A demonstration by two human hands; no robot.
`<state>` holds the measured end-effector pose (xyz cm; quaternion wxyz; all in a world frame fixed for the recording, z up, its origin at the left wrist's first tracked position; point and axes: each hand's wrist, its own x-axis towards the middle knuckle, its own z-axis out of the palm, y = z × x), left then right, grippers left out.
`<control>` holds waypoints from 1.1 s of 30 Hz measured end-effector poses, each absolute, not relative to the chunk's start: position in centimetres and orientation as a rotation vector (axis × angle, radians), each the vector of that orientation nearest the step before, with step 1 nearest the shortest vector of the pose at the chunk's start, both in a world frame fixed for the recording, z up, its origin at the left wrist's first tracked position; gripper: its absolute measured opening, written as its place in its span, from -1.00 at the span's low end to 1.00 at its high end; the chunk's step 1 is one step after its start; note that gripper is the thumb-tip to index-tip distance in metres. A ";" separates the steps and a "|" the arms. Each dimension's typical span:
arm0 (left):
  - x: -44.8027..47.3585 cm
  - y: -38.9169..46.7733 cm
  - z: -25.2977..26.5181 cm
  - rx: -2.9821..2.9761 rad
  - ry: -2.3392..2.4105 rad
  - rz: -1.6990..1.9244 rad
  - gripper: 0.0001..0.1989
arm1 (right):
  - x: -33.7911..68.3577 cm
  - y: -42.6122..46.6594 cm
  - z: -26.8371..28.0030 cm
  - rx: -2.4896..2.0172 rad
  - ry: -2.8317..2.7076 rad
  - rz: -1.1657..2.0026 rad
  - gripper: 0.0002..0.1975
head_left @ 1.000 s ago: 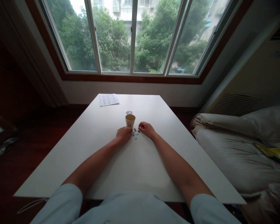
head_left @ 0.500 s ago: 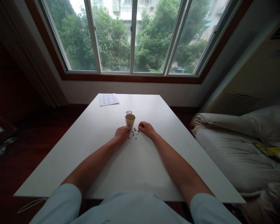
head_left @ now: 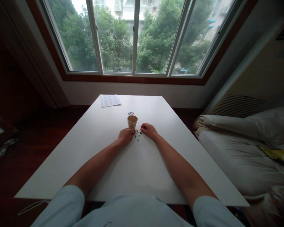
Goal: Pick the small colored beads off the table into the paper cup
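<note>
A brown paper cup (head_left: 132, 122) stands upright near the middle of the white table (head_left: 137, 170). Close in front of it lie several tiny coloured pieces (head_left: 138, 136), blue, yellow and dark; they are too small to name. My left hand (head_left: 126, 135) rests on the table just before the cup, its fingers bent together at the left edge of the pieces. To the right of the cup, my right hand (head_left: 149, 130) has its fingers curled in, with a small reddish spot at the tips. What either hand holds is too small to make out.
Behind the cup lies a small dark-rimmed ring-shaped item (head_left: 131, 113). Printed paper sheets (head_left: 111, 101) lie at the table's far left corner. A pale cushioned seat (head_left: 222, 151) stands to the right, and a window (head_left: 134, 41) is beyond the table.
My left hand has shifted slightly to the right, over some of the tiny pieces. My right hand has barely moved, and the cup stands in the same place.
</note>
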<state>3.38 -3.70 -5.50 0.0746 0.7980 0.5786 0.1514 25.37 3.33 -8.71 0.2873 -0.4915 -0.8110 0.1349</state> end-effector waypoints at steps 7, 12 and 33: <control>3.3 -3.8 -5.2 2.375 1.760 0.426 -0.74 | 25.4 3.4 -8.8 -1.308 -2.175 0.333 -0.94; 3.3 -3.9 -4.8 2.370 1.787 0.473 -0.75 | 25.4 3.3 -8.7 -1.312 -2.130 0.369 -0.93; 3.0 -2.8 -3.7 1.780 1.383 1.397 -0.84 | 22.7 2.7 -4.8 -0.899 -1.623 1.033 -0.78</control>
